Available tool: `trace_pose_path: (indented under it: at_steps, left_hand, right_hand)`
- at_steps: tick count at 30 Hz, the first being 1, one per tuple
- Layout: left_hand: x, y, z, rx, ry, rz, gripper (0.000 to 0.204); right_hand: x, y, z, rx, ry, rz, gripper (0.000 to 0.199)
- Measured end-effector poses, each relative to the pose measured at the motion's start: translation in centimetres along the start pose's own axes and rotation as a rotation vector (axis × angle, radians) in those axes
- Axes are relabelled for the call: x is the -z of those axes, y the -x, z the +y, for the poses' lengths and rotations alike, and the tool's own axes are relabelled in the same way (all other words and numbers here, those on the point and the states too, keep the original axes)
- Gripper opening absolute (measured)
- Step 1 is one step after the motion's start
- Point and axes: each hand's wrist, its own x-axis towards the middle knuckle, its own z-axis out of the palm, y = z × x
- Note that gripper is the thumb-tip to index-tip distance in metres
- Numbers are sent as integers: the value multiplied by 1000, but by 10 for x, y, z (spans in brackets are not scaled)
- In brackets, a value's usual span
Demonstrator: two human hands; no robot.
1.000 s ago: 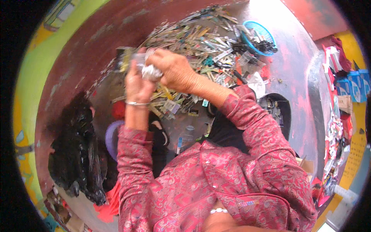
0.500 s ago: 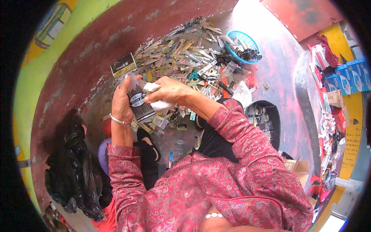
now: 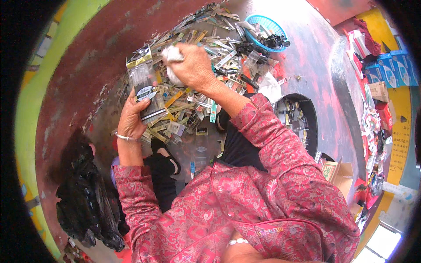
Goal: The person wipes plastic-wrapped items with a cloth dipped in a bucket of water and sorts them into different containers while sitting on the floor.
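My left hand (image 3: 132, 117) grips the lower end of a clear flat plastic packet (image 3: 144, 79), its thumb across the front. The packet has a black and gold header and a dark oval label; thin upright lines show through it, but I cannot tell what they are. It stands nearly upright, tilted slightly left. To its right, my right hand (image 3: 195, 65) is closed around a bunched white cloth (image 3: 172, 53), apart from the packet and slightly blurred. Below and beyond both hands spreads a heap of narrow plastic packets (image 3: 180, 116) in many colours.
A blue plastic basket (image 3: 251, 20) with dark items stands beyond the heap. A black tub (image 3: 314, 136) of small packets is at my right. Black plastic bags (image 3: 83, 197) lie at left. An open cardboard box (image 3: 344, 177) stands at lower right, white paper (image 3: 269, 89) near my knee.
My right hand has lifted the cloth up and away from the packet. My left hand has shifted down to the packet's lower end, and the packet stands more upright.
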Motion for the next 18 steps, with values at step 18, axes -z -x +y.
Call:
trace_pose_path:
  at_steps: [18]
  left_hand:
    - [-10,21,-6,-8,43,-149,82]
  right_hand:
    - [32,-38,18,112,-431,415,9]
